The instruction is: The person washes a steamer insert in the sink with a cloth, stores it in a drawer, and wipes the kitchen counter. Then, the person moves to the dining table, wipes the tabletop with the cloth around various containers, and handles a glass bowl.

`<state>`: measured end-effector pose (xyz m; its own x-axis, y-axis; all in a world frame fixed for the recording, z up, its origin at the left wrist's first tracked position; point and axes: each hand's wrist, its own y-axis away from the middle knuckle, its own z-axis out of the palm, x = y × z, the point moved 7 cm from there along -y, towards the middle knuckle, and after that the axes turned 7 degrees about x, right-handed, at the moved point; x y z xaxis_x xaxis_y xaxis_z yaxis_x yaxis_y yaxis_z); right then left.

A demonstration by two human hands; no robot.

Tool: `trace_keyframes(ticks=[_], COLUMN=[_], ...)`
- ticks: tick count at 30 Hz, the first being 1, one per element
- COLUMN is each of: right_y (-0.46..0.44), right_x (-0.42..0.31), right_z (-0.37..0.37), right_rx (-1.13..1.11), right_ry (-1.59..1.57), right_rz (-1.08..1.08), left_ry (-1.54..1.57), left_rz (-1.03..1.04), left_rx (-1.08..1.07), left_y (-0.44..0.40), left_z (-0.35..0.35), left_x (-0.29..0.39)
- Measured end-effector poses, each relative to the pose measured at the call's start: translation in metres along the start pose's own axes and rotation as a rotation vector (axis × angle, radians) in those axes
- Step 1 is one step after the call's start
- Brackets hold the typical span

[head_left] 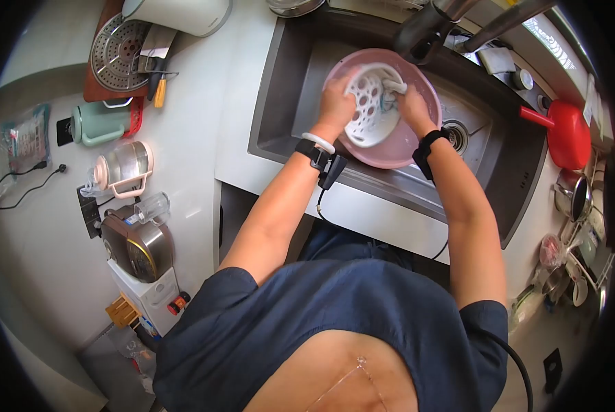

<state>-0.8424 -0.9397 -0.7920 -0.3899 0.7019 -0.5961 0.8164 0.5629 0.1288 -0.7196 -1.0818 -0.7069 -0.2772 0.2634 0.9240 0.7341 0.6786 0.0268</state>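
A white basket with round holes [366,113] is tilted above a pink basin [383,156], which stands in the dark sink [269,113]. My left hand [337,104] grips the basket's left rim with fingers wrapped round it. On the other side, my right hand [414,108] is closed on a light cloth [394,86] and presses it to the inside of the basket near its right rim. Part of the cloth is hidden by my fingers.
The dark faucet [420,34] hangs over the basin's upper right edge. Right of the sink stands a red pan [570,135]. A green pitcher [101,123], a glass kettle [125,168] and a steamer plate [120,55] are on the left counter.
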Motion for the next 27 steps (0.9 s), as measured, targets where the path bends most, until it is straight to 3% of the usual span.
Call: trace_keyframes(ticks=[1, 2, 3, 5, 7, 9, 11, 14, 16, 17, 19, 20, 22, 23, 25, 27], right_y=[0.011, 0.026, 0.037, 0.046, 0.071, 0.08, 0.088, 0.085, 0.062, 0.05, 0.028, 0.028, 0.01, 0.007, 0.001, -0.002], right_x=[-0.003, -0.008, -0.006, 0.016, 0.006, 0.007, 0.011, 0.004, 0.017, 0.022, 0.027, 0.03, 0.002, -0.002, -0.038, -0.044], right_z=[0.002, 0.005, 0.009, 0.032, 0.05, 0.067, 0.078, 0.072, 0.056, 0.053, 0.033, 0.033, -0.008, -0.014, -0.026, -0.029], right_rx=[-0.1, -0.201, -0.303, -0.345, -0.534, -0.575, -0.62, -0.574, -0.42, -0.412, -0.285, -0.288, 0.054, 0.051, 0.103, 0.04], right_ry=[-0.13, -0.26, -0.389, -0.395, -0.754, -0.838, -0.923, -0.985, -0.599, -0.603, -0.226, -0.23, 0.043, 0.044, 0.131, 0.169], right_rz=[0.151, 0.302, 0.451, 0.537, 0.819, 0.886, 0.943, 0.844, 0.743, 0.743, 0.474, 0.477, 0.067, 0.066, -0.28, -0.285], left_ry=[0.162, -0.021, -0.016, -0.15, -0.123, -0.162, -0.194, -0.2, -0.229, -0.226, -0.2, -0.204, -0.225, -0.224, -0.146, -0.129], left_rz=[-0.043, -0.008, -0.011, 0.032, 0.004, 0.115, 0.153, 0.178, 0.144, 0.152, 0.035, 0.032, -0.058, -0.062, -0.163, -0.135], left_rx=[0.061, 0.103, 0.095, 0.092, 0.13, 0.225, 0.184, 0.149, 0.121, 0.118, 0.043, 0.041, -0.127, -0.125, -0.178, -0.165], left_y=[-0.003, -0.007, -0.006, -0.004, -0.004, 0.0, 0.004, 0.006, 0.004, 0.002, 0.008, 0.011, 0.015, 0.018, 0.023, 0.024], left_z=[-0.006, -0.008, -0.007, -0.006, -0.005, -0.007, -0.004, -0.001, 0.002, 0.003, 0.003, 0.004, 0.018, 0.017, 0.019, 0.022], left_x=[0.002, -0.008, -0.008, -0.001, -0.007, 0.0, 0.004, 0.005, 0.0, 0.002, -0.001, -0.007, -0.025, -0.026, -0.017, -0.018])
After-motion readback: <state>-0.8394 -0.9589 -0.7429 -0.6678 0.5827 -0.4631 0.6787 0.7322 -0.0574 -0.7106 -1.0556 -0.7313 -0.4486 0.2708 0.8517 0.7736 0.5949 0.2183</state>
